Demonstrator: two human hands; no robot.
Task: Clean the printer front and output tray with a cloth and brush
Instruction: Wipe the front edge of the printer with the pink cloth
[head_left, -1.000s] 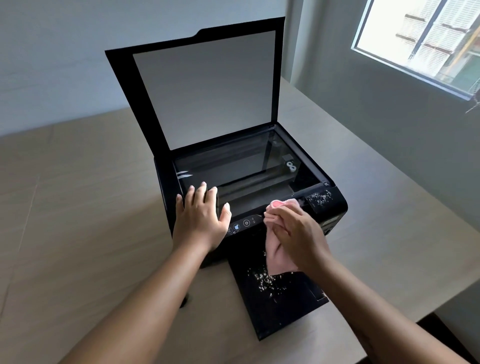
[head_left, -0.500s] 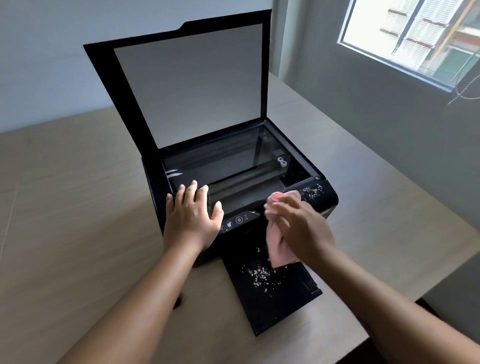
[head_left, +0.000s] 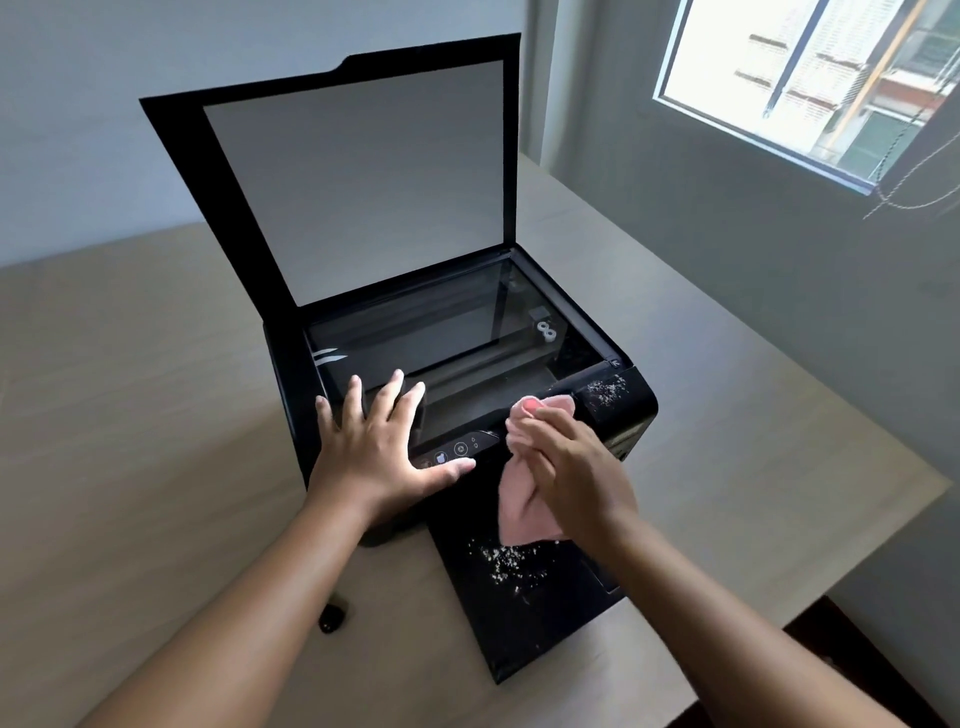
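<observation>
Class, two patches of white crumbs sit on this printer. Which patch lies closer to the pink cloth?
The crumbs on the output tray, right beneath the pink cloth; the other patch sits apart on the top right corner.

Both forearms are bare to the frame edge, with no sleeves, gloves, rings or watch in view.

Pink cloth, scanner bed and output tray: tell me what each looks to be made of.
Pink cloth: soft fabric, matte; it bunches and droops in folds from the right hand.
Scanner bed: clear glass, glossy; it mirrors light and shows parts beneath.
Output tray: probably hard black plastic, flat and rigid, with a dull sheen, speckled with white crumbs.
</observation>
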